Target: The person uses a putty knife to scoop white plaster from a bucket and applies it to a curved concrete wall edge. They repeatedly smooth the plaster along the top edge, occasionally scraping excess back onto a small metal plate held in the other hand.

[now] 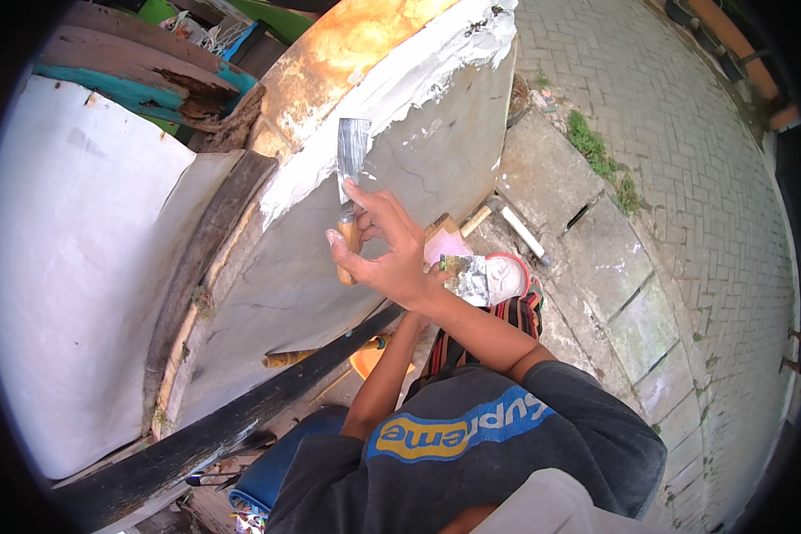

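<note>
My right hand (384,247) grips a putty knife (353,147) by its wooden handle, a finger laid along the base of the blade. The blade is smeared white and points up at the wall's top edge, over the strip of fresh white putty (409,93); whether it touches cannot be told. My left arm crosses beneath the right wrist. Mostly hidden there, my left hand (435,275) holds a flat metal scraper (468,279) smeared with putty. Beside this scraper is a red-rimmed tub (526,271) of white putty.
The grey wall (432,165) curves ahead, its top orange-stained. A white-handled tool (523,233) lies on the concrete slabs (552,165) by the wall's foot. A dark beam (196,452) runs along the lower left, near an orange basin (369,359). Brick paving (667,160) stretches right.
</note>
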Motion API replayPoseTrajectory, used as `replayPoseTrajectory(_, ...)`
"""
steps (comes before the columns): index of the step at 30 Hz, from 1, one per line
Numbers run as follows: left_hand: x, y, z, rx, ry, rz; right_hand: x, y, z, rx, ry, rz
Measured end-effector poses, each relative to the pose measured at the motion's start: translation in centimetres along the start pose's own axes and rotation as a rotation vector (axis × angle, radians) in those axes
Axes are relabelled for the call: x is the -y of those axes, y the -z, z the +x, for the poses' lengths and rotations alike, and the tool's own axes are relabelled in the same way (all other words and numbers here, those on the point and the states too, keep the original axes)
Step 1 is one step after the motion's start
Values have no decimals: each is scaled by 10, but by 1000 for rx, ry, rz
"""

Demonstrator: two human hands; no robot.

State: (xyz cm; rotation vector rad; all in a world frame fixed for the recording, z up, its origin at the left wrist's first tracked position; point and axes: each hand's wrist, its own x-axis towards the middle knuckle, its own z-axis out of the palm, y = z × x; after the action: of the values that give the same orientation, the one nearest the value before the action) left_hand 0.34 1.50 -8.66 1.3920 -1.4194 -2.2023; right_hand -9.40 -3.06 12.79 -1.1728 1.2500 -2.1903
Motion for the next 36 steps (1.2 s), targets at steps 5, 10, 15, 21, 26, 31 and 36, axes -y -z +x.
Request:
replayPoseTrajectory(5, 58, 27, 29, 27, -295, 250, 26, -1, -15, 105, 60, 32)
replayPoseTrajectory(10, -35, -13, -25, -8, 114, -224, 9, 27, 24, -129, 6, -24)
replayPoseTrajectory(15, -31, -7, -15, -31, 224, -189, 6, 29, 38, -134, -18, -89)
replayPoseTrajectory(21, -45, -9, -28, -47, 146, -183, 15, 1, -3, 26, -69, -32)
replayPoseTrajectory(26, -41, 3, -33, -95, 100, -258, 29, -4, -26, 214, -17, -62)
replayPoseTrajectory(31, -46, 2, -30, -94, 78, -281, 31, 18, -19, 253, 213, -216)
replayPoseTrajectory(36, -50, -7, -29, -133, 27, -378, 18, 45, 3, 382, 293, -408)
